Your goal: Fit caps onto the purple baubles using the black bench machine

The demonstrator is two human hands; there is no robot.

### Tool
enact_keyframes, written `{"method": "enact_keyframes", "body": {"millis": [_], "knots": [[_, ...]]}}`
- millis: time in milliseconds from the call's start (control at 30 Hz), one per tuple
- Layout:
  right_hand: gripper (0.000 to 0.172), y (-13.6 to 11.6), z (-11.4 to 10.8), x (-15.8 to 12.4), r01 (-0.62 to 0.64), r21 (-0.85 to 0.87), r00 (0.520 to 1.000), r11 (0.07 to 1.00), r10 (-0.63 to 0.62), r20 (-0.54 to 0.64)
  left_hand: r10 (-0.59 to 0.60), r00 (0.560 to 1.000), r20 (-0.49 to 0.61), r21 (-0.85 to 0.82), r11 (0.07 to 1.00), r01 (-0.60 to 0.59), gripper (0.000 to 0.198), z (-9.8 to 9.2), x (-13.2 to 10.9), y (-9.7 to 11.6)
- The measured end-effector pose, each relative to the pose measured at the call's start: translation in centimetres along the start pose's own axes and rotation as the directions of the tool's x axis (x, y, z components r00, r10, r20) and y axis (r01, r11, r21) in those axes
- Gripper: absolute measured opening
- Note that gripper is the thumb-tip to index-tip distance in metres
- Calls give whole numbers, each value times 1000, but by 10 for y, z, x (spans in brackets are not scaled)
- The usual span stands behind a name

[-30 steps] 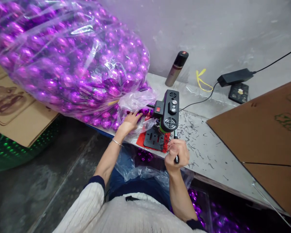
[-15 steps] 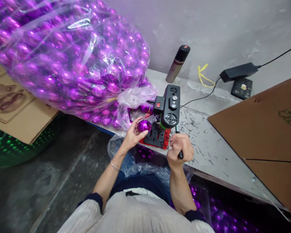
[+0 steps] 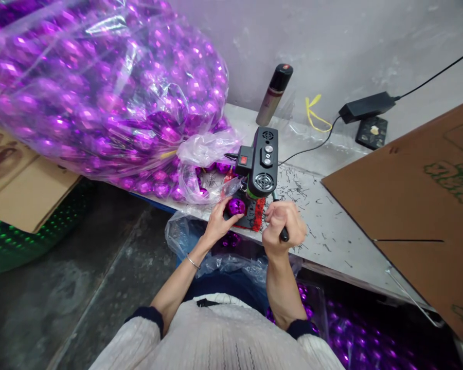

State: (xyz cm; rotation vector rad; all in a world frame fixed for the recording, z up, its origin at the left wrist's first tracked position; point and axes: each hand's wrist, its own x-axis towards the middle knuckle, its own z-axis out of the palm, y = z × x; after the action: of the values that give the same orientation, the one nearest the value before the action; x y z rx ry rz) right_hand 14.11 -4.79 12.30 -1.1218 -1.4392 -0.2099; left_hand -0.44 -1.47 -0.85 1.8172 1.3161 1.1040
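A shiny purple bauble [image 3: 237, 206] rests between the thumb and fingers of my left hand [image 3: 218, 222], low over the dark base plate of a small black bench drill press [image 3: 265, 162]. My right hand [image 3: 284, 224] is closed round the black-tipped lever [image 3: 284, 235] on the press's right side. Red matting [image 3: 259, 215] shows beneath the base plate. Just left of the press, the mouth of a clear plastic bag [image 3: 204, 149] lies on the table with more purple baubles about it.
A huge clear bag of purple baubles [image 3: 111, 92] fills the left. Behind the press stands a spray can [image 3: 273, 95]. A power adapter [image 3: 366, 107] and yellow tie [image 3: 314, 113] lie farther right. Dark scraps litter the table [image 3: 327, 226] beside a cardboard box [image 3: 412, 200].
My left hand has moved the bauble slightly right and down, in over the base plate of the press. My right hand stays on the lever. The whole view has shifted a little.
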Motion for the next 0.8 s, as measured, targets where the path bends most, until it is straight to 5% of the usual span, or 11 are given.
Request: {"method": "enact_keyframes", "body": {"millis": [467,800], "knots": [[24,1,-2,-6,20,-13,1000,1000,-20,18,255,959,122,84,960,-266,67,9,21,-6],[25,1,-1,-6,35,-2,999,999,-35,9,187,958,218,97,973,-211,66,0,21,-4]]}}
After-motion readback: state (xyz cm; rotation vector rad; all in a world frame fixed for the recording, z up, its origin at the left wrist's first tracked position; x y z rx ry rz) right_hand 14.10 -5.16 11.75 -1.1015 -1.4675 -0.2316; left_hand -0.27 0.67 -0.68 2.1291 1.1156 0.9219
